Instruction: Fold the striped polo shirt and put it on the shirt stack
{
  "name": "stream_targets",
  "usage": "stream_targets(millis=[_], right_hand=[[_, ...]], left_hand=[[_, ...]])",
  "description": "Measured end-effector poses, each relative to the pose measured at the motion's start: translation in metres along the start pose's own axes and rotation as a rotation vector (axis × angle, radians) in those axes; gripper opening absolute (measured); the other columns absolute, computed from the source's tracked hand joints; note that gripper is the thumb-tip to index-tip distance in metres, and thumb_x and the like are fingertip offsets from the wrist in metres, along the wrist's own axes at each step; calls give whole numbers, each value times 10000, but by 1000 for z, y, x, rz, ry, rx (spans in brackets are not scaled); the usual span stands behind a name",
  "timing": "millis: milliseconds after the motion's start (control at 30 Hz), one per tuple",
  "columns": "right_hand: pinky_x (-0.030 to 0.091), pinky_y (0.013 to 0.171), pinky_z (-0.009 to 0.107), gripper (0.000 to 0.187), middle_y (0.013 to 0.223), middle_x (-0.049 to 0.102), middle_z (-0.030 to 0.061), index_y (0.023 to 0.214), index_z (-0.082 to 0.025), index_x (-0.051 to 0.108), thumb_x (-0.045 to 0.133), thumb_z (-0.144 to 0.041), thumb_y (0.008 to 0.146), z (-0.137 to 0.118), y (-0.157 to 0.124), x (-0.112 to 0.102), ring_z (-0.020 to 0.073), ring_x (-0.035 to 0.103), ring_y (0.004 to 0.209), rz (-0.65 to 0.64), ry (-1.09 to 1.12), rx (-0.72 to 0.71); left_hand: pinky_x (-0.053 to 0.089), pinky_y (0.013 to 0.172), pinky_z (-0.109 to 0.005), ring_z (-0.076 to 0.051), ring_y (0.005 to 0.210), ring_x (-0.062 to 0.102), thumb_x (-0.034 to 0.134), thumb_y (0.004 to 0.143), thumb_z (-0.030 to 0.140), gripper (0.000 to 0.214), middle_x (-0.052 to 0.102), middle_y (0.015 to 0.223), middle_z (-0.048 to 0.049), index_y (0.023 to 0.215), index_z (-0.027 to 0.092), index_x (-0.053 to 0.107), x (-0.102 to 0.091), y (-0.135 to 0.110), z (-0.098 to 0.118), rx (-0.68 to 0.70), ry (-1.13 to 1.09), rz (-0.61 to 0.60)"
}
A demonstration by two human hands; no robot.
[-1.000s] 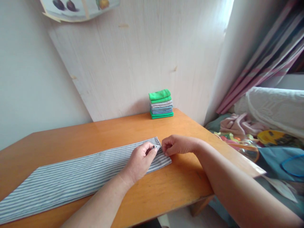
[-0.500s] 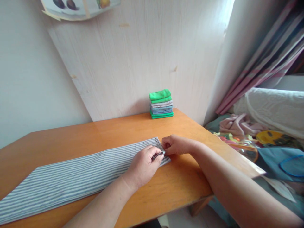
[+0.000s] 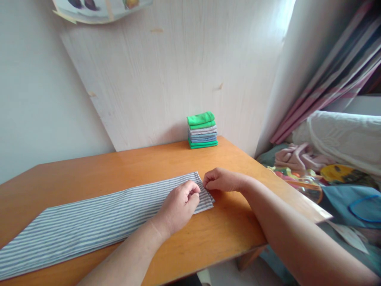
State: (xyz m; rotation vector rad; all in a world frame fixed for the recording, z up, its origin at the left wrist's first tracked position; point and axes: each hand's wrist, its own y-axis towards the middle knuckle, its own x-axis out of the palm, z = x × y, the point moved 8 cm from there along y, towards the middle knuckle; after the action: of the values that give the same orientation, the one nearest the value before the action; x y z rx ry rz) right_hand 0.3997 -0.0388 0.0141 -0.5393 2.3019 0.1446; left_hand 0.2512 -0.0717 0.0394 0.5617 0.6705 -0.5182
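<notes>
A long grey-and-white striped cloth [image 3: 89, 218] lies folded into a narrow band across the orange wooden table [image 3: 143, 163], running from the lower left to the middle. My left hand [image 3: 178, 206] rests on the cloth's right end with its fingers curled closed on the fabric. My right hand [image 3: 222, 180] pinches the far right corner of the same end, its fingers pressed together. The two hands are almost touching.
A stack of folded cloths [image 3: 202, 130], green and grey-blue, stands at the table's back edge against a pale wooden board [image 3: 178, 67]. To the right, past the table edge, lie a heap of clothes, a pink garment [image 3: 294, 157], a white fabric [image 3: 342, 135] and colourful items.
My left hand has slid slightly down and right along the cloth's end, and the small lifted fold it held now lies flat. My right hand has barely moved.
</notes>
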Motion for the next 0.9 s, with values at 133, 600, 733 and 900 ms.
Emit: stream_targets(millis=[133, 600, 733, 900], right_hand=[[343, 548, 215, 207, 631, 502, -55, 729, -171, 646, 563, -354, 778, 3, 2, -3, 97, 411, 600, 62, 39, 35], [381, 576, 207, 185, 669, 597, -33, 777, -154, 681, 596, -319, 768, -1, 9, -9, 107, 506, 641, 274, -5, -3], [381, 562, 214, 200, 683, 621, -21, 792, -149, 685, 588, -323, 778, 0, 6, -14, 114, 521, 639, 324, -13, 7], [387, 568, 220, 172, 692, 654, -14, 784, -155, 697, 604, -299, 773, 7, 8, -11, 122, 550, 640, 296, -87, 59]], left_hand=[[403, 667, -242, -137, 720, 549, 492, 858, 181, 90, 609, 777, 27, 869, 219, 573, 0, 0, -4, -11, 11, 22], [427, 718, -255, -148, 772, 570, 511, 868, 166, 121, 634, 811, 7, 820, 214, 611, -4, 2, 4, 62, 57, 50], [437, 752, -264, -156, 822, 584, 518, 881, 167, 126, 642, 856, -8, 831, 211, 625, -4, 1, 7, 85, 83, 48], [454, 792, -276, -165, 860, 601, 525, 902, 175, 157, 653, 896, -20, 887, 218, 675, 5, -1, 6, 118, 129, -23]])
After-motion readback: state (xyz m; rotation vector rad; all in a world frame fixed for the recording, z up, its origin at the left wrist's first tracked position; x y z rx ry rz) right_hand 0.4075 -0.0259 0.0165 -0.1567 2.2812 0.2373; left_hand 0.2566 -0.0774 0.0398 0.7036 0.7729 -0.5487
